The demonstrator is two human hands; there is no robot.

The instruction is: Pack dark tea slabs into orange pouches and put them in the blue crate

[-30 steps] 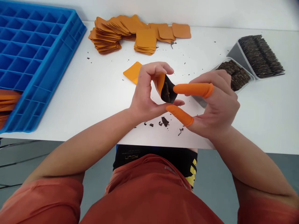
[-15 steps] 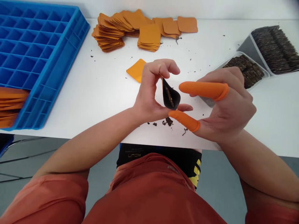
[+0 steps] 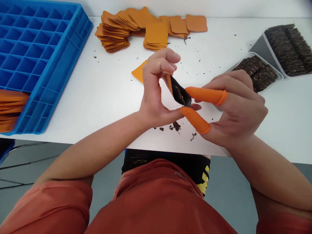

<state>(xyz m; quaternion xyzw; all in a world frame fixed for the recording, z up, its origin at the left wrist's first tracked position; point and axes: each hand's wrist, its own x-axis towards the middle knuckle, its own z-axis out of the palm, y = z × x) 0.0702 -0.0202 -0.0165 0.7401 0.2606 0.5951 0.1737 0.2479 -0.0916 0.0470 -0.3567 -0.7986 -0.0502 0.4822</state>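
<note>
My left hand (image 3: 156,87) pinches a small orange pouch (image 3: 176,91) held open above the white table (image 3: 97,91); its inside is black and a dark brown piece shows in it. My right hand (image 3: 234,107) wears orange finger cots on thumb and forefinger. Both cot tips touch the pouch's open mouth from the right, closing on its rim. One loose orange pouch (image 3: 138,71) lies flat just behind my left hand.
A blue compartment tray (image 3: 36,58) fills the left side, over a stack of orange pouches (image 3: 9,107). More orange pouches (image 3: 136,27) are piled at the back. Two clear trays of dark brown pieces (image 3: 258,73) (image 3: 290,48) stand at the right. Dark crumbs (image 3: 174,126) lie near the front edge.
My right thumb and forefinger have closed in from apart onto the pouch mouth. My left hand has tipped the pouch and lifted it slightly.
</note>
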